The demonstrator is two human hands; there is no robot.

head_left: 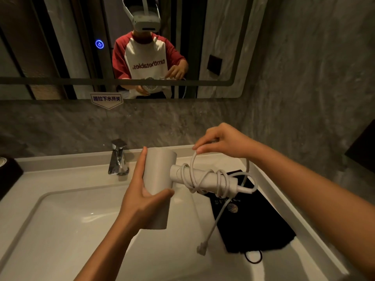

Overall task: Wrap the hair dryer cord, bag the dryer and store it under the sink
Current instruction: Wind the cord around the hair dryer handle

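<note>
While the cord (205,179) is sitting in loose, uneven coils around the dryer's handle (203,178), the biggest risk, as I judge it, is those turns sliding off the free end of the handle, since nothing is locking them and the tail with the plug (202,248) is dangling free over the sink basin (67,216). If the right hand (221,141) is letting tension drop on the loop it is lifting, the wraps could be springing open; if it is pulling too hard, the strain could be landing on the stiff collar where the cord leaves the handle. The swinging plug could also be knocking the basin or snagging the faucet (118,159). The hair dryer (160,187) is being held in the air above the sink, barrel roughly upright, handle pointing to the right, over the near edge of the black bag (253,216), which is lying flat on the counter (284,201) to the right of the basin, a black hair tie (253,257) just beside its lower edge. The left hand (142,197) is reaching in from below, forearm angling up, fingers and thumb clasping the barrel around its middle. The right arm is coming in from the right side, wrist bent down, fingertips (197,148) pinching the top of a cord loop above the handle; remaining fingers are curling loosely. The bag's opening is hard to tell from here.
</note>
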